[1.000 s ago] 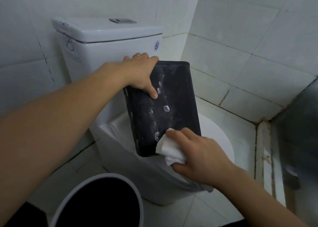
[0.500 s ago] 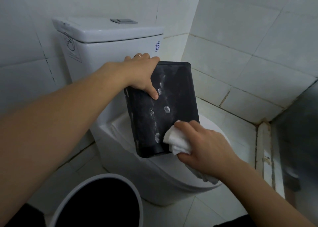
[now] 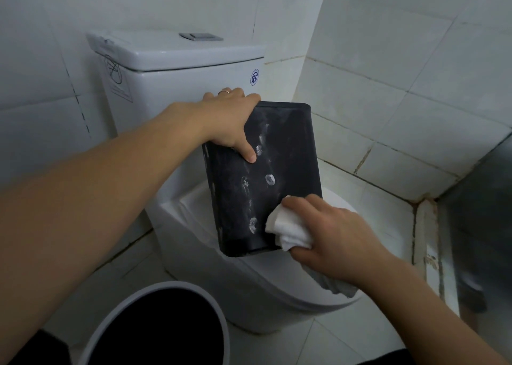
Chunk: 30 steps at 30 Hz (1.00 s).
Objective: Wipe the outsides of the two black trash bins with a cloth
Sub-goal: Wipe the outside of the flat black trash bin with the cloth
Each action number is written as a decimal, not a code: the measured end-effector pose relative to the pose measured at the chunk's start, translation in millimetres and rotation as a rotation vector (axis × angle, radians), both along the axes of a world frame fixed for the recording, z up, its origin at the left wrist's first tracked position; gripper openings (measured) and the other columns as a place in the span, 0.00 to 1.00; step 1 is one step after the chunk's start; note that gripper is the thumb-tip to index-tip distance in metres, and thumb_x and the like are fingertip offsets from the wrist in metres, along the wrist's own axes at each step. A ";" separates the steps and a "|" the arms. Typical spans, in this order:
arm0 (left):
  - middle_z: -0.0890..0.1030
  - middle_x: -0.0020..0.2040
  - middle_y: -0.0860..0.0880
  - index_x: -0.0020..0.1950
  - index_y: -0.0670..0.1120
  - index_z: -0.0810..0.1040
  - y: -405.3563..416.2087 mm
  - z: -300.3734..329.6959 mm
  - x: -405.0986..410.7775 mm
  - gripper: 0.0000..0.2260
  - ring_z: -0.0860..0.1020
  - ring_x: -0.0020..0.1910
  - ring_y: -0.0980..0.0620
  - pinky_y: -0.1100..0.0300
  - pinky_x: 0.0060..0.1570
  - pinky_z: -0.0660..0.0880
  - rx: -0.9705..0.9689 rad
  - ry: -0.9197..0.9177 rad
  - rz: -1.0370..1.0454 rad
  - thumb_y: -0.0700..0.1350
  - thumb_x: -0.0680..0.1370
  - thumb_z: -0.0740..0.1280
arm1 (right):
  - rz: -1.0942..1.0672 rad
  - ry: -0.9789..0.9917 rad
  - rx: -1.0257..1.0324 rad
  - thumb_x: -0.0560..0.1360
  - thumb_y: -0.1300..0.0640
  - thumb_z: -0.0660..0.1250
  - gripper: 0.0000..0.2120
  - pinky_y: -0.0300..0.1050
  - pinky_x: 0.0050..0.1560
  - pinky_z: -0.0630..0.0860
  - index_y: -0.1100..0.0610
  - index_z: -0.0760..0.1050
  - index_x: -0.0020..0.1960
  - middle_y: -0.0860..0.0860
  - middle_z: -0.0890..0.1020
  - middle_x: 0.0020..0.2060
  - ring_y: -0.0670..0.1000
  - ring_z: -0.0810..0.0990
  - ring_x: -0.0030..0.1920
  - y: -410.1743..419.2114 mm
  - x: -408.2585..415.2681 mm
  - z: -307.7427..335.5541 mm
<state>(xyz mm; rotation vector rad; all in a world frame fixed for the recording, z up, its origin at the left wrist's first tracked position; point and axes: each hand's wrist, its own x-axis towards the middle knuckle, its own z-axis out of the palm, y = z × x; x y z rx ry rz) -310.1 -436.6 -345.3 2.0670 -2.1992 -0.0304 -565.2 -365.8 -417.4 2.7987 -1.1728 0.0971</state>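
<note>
A: What has changed in the last second?

B: The right hand (image 3: 336, 240) has carried the white cloth (image 3: 288, 230) from the lower left of the black bin's (image 3: 279, 171) face across to its lower right corner. The wipe is working along the bottom edge, yet the pale spots (image 3: 270, 179) higher up remain, so this side looks far from clean.

A: And where does the bin sit against the fingers?

B: It stands tilted on the closed toilet lid (image 3: 277, 276). The left hand (image 3: 231, 121) grasps its upper left corner, thumb on the front and fingers (image 3: 221, 93) curled over the top edge. The right hand's fingers are clenched round the bunched cloth, pressing it to the bin. A second bin (image 3: 158, 328), white-rimmed, waits on the floor below, untouched.
</note>
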 end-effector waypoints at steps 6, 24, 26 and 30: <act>0.70 0.62 0.46 0.70 0.50 0.64 -2.0 2.2 -3.0 0.46 0.67 0.65 0.43 0.45 0.61 0.66 -0.005 -0.010 -0.028 0.64 0.59 0.80 | 0.042 -0.006 0.009 0.69 0.37 0.55 0.30 0.46 0.38 0.76 0.41 0.59 0.69 0.43 0.73 0.54 0.50 0.78 0.42 3.2 4.6 -0.3; 0.69 0.63 0.47 0.72 0.51 0.62 -0.4 1.8 -4.6 0.48 0.66 0.66 0.43 0.45 0.61 0.64 -0.030 -0.021 -0.045 0.64 0.59 0.80 | -0.119 -0.075 -0.068 0.72 0.40 0.61 0.27 0.45 0.38 0.70 0.41 0.60 0.69 0.44 0.73 0.55 0.53 0.78 0.45 -9.2 4.0 9.6; 0.69 0.63 0.47 0.72 0.51 0.63 0.0 2.0 -4.5 0.48 0.67 0.66 0.43 0.45 0.61 0.64 -0.029 -0.025 -0.042 0.64 0.59 0.80 | -0.192 -0.092 -0.074 0.73 0.41 0.61 0.25 0.44 0.38 0.66 0.41 0.60 0.68 0.44 0.73 0.56 0.53 0.77 0.45 -13.3 -0.3 15.1; 0.70 0.63 0.46 0.71 0.51 0.63 -0.6 1.0 -4.9 0.47 0.67 0.66 0.43 0.45 0.61 0.65 -0.027 -0.030 -0.039 0.64 0.59 0.80 | -0.115 -0.027 -0.101 0.72 0.40 0.61 0.28 0.45 0.38 0.69 0.44 0.61 0.70 0.45 0.73 0.56 0.53 0.78 0.45 -6.9 7.2 12.4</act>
